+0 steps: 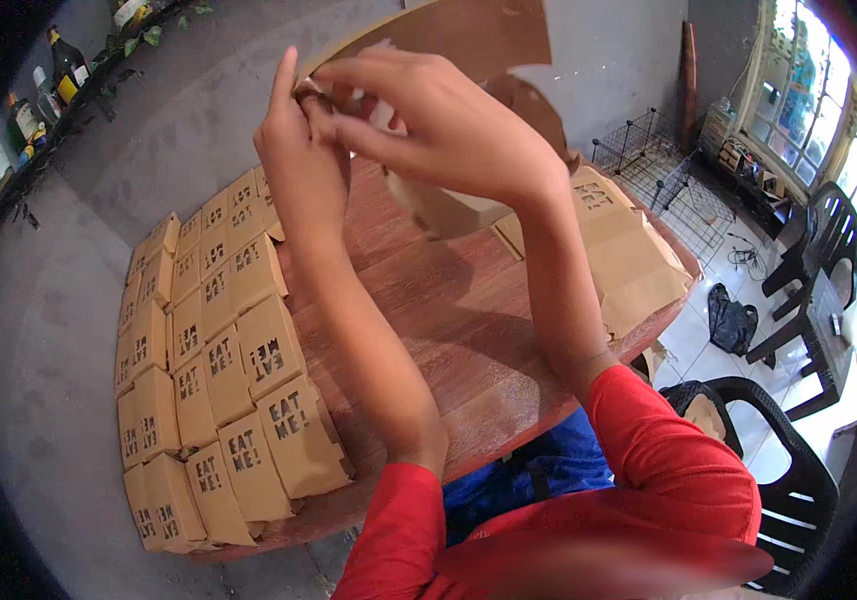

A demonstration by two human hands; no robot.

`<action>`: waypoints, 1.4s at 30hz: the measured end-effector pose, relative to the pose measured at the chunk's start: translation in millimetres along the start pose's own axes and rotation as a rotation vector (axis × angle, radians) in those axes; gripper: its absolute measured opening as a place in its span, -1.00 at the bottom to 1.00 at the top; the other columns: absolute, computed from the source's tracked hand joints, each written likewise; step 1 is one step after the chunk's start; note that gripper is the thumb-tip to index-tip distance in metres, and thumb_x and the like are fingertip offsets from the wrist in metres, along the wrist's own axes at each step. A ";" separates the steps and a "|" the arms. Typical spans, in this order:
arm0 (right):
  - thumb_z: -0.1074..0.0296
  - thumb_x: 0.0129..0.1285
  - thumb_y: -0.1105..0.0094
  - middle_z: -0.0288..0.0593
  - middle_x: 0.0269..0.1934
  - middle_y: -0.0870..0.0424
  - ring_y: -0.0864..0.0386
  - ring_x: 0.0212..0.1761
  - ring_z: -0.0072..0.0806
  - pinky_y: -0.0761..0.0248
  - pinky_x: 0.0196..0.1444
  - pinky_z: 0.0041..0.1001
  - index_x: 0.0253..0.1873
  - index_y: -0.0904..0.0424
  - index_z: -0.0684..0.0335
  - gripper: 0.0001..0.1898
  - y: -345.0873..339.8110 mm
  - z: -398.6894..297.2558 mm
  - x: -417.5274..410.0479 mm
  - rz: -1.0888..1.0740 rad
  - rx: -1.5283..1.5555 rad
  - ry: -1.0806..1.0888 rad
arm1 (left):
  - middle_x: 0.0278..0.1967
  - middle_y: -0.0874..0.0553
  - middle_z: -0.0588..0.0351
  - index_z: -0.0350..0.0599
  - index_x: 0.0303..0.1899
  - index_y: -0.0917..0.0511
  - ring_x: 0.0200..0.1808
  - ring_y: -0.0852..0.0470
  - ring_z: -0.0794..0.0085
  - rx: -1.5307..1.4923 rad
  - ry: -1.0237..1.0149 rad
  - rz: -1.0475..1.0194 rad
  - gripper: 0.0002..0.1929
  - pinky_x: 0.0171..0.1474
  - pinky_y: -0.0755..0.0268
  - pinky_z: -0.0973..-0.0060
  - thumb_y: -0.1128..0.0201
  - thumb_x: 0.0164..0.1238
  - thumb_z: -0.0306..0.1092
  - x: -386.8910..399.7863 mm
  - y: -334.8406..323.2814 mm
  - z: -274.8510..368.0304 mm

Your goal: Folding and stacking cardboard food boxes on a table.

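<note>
Both my hands are raised close together over the far part of a reddish-brown wooden table [413, 300]. My left hand [304, 150] has its index finger pointing up, and its thumb side is at the corner of a brown sheet-like piece [466, 37]. My right hand [443, 127] reaches across to the same corner, fingertips touching it beside the left thumb. Behind and below the right hand hangs a pale, blurred part [447, 214]; whether it belongs to the brown piece I cannot tell. Something white and red shows between the right fingers, too small to name.
Rows of folded kraft cardboard boxes [271, 360] with black printed writing cover the table's left side. Flat kraft pieces [631, 262] lie at the right edge. Black plastic chairs [788, 465], a wire grid rack [661, 172] and a black bag [732, 319] are to the right.
</note>
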State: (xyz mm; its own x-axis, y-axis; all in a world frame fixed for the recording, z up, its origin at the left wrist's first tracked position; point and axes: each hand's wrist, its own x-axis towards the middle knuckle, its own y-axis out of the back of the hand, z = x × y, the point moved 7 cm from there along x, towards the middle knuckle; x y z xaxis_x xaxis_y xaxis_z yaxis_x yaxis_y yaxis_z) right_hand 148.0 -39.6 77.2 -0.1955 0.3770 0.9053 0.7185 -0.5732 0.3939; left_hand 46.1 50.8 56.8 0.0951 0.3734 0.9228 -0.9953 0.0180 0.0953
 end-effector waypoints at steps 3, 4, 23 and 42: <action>0.29 0.32 -0.29 0.03 -0.19 -0.67 -0.65 -0.12 0.06 -0.50 -0.01 -0.06 -0.08 -0.66 0.30 -0.79 0.2 -19.2 1.4 -0.085 -0.089 0.140 | -0.26 -0.77 -0.16 -0.43 0.29 -0.52 -0.24 -0.75 0.31 -0.084 0.159 0.044 -0.58 -0.04 -0.55 0.40 -0.04 0.54 -0.39 0.4 9.8 -54.0; 0.30 0.30 -0.30 0.03 -0.20 -0.66 -0.64 -0.14 0.05 -0.49 -0.01 -0.06 -0.08 -0.66 0.30 -0.79 15.2 -29.7 2.8 0.042 -0.143 0.210 | -0.22 -0.78 -0.19 -0.43 0.26 -0.54 -0.19 -0.76 0.31 0.070 0.174 0.110 -0.61 -0.01 -0.55 0.38 -0.04 0.54 -0.41 0.3 14.8 -60.9; 0.42 0.16 -0.34 0.05 -0.36 -0.76 -0.73 -0.32 -0.13 -0.57 -0.17 -0.33 -0.14 -0.72 0.38 -0.80 62.2 57.3 -15.1 0.509 -0.216 -0.373 | -0.13 -0.69 0.01 -0.22 0.53 -0.19 -0.07 -0.65 0.20 0.429 0.237 0.099 -0.28 0.28 -0.39 0.36 -0.26 0.57 -0.03 -11.4 22.5 -57.5; 0.48 0.25 -0.38 -0.10 -0.22 -0.75 -0.69 -0.16 -0.25 -0.60 -0.10 -0.34 -0.10 -0.72 0.30 -0.85 35.6 19.8 1.0 0.279 -0.028 0.067 | 0.07 -0.58 -0.08 -0.05 0.44 0.03 0.05 -0.66 0.28 -0.930 0.426 0.177 -0.13 0.07 -0.63 0.28 -0.49 0.32 -0.48 -3.4 10.5 -16.5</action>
State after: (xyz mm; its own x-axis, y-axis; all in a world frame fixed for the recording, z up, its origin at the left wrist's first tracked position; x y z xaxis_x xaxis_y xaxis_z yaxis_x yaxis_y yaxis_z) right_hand 186.6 -45.2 89.0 -0.0366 0.1537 0.9874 0.7323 -0.6682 0.1311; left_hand 35.0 64.9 48.5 0.1116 0.7338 0.6702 -0.6331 0.5723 -0.5212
